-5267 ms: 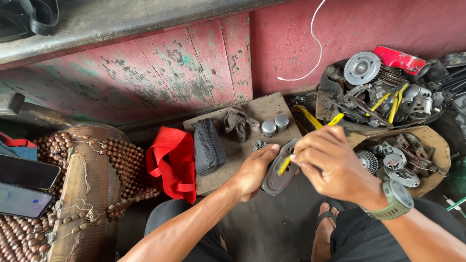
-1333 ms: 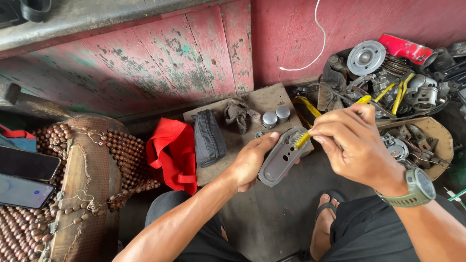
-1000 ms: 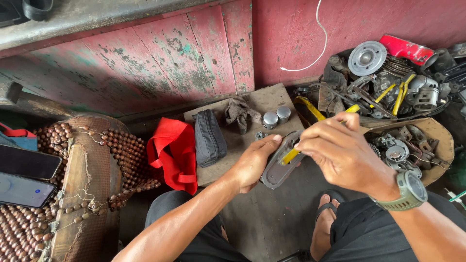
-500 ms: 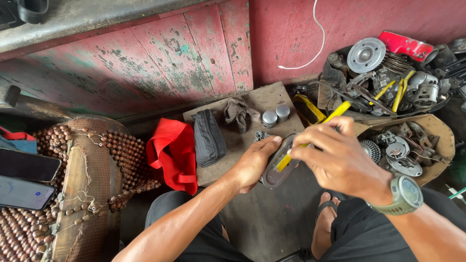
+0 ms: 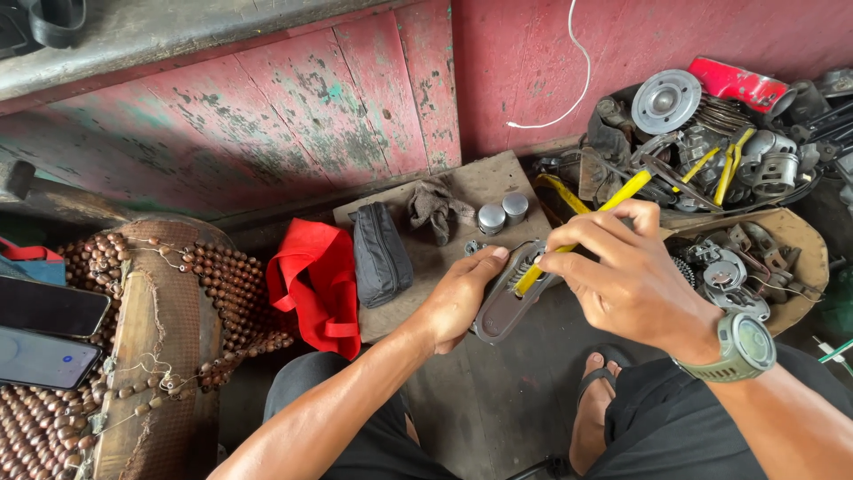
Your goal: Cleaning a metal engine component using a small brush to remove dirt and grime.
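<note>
A worn red wooden wall (image 5: 293, 116) with peeling paint fills the top of the head view, with a thin white cord (image 5: 569, 80) hanging down it. At the left lies a brown beaded seat mat (image 5: 133, 329), and two dark phones (image 5: 49, 307) rest at its left edge. At the right, a heap of metal parts (image 5: 702, 133) includes a round grey disc and a red piece, and a brown tray (image 5: 800, 258) below it holds more small gears and discs. In the middle is a flat brown board (image 5: 462, 191) on the floor, serving as a worktop. On it lie a red cloth bag (image 5: 315, 284), a black zipped pouch (image 5: 380, 256) just beside the bag, a crumpled dark rag (image 5: 434, 209) and two small grey caps (image 5: 502, 213) side by side. The person sits with both arms reaching forward over the board's near edge. The left hand (image 5: 458, 298) is closed around a long grey metal housing (image 5: 505, 302), steadying it from the left side with the thumb on its top. The right hand (image 5: 631, 276), with a green watch (image 5: 737, 347) on the wrist, grips a yellow-handled tool (image 5: 577, 236) in curled fingers, its lower end pressed into the upper part of the housing. A sandalled foot (image 5: 597, 400) shows below the hands.
</note>
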